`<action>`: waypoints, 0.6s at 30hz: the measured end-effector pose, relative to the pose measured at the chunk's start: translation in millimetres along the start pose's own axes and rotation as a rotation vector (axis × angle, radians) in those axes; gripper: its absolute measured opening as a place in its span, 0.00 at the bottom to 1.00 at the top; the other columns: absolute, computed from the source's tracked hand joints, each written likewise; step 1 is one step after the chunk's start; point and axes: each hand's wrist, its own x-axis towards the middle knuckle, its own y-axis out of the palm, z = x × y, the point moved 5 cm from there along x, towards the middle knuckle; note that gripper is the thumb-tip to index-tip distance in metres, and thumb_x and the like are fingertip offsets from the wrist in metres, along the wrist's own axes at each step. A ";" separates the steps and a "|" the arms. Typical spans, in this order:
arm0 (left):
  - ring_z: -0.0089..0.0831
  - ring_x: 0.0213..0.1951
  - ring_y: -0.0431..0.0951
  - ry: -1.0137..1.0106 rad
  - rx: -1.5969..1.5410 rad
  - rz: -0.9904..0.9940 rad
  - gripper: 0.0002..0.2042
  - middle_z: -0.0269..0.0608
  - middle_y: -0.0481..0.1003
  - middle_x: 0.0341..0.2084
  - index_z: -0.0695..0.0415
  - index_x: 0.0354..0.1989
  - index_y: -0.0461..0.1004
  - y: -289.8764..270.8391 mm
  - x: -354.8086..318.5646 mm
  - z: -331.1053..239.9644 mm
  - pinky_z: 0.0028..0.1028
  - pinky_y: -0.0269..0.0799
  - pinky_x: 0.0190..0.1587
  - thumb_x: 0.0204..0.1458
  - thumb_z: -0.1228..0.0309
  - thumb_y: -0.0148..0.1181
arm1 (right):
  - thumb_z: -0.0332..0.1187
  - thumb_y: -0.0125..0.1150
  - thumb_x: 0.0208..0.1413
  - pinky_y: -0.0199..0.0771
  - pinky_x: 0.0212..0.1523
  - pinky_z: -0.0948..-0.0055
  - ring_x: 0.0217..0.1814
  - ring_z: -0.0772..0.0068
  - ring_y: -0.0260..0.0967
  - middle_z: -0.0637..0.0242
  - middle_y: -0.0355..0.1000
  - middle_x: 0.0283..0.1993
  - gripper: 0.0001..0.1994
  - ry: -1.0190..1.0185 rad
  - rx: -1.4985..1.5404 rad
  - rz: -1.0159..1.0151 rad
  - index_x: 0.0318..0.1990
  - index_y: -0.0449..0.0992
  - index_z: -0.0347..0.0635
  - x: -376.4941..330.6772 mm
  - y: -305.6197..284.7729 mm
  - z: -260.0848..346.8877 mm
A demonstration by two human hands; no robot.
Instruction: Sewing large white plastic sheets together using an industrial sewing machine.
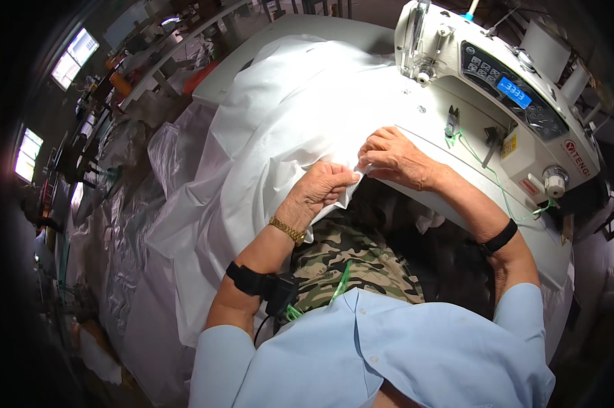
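Strong white light pools near the needle end of the white metal sewing machine [483,41], burning out folds in the broad white cloth [252,136]. Deep shadow beneath the pale, smooth bench [300,26]; background dim, two small rectangular windows [75,58] glaring far left. Fisheye bends straight edges, rim blackened, left-side clutter soft.

Sewing table [347,28] | on it: white cloth [273,109] | sewing machine [514,78] | dark snips [451,121] | green thread [450,141]
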 end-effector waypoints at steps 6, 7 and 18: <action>0.11 0.13 0.59 0.102 0.185 -0.053 0.09 0.19 0.63 0.12 0.60 0.29 0.75 6.1 -4.1 -2.3 0.14 0.54 0.15 0.53 0.69 0.67 | 0.32 0.65 0.50 0.63 0.51 0.64 0.48 0.68 0.67 0.73 0.70 0.41 0.06 -0.062 0.028 0.004 0.35 0.75 0.50 5.4 2.5 -4.3; 0.13 0.13 0.60 0.226 0.381 -0.149 0.09 0.19 0.62 0.12 0.60 0.29 0.75 14.7 -10.0 -12.7 0.16 0.57 0.16 0.52 0.68 0.68 | 0.32 0.65 0.50 0.63 0.51 0.64 0.48 0.68 0.67 0.73 0.70 0.41 0.06 -0.051 0.029 0.001 0.35 0.75 0.50 3.3 1.4 -6.4; 0.38 0.34 0.74 0.905 1.270 -0.612 0.23 0.42 0.73 0.30 0.60 0.52 0.67 67.3 -42.0 -34.9 0.36 0.70 0.38 0.45 0.82 0.63 | 0.36 0.62 0.55 0.64 0.45 0.67 0.42 0.69 0.65 0.72 0.67 0.35 0.05 -0.078 0.001 -0.040 0.35 0.74 0.51 3.0 0.3 -2.1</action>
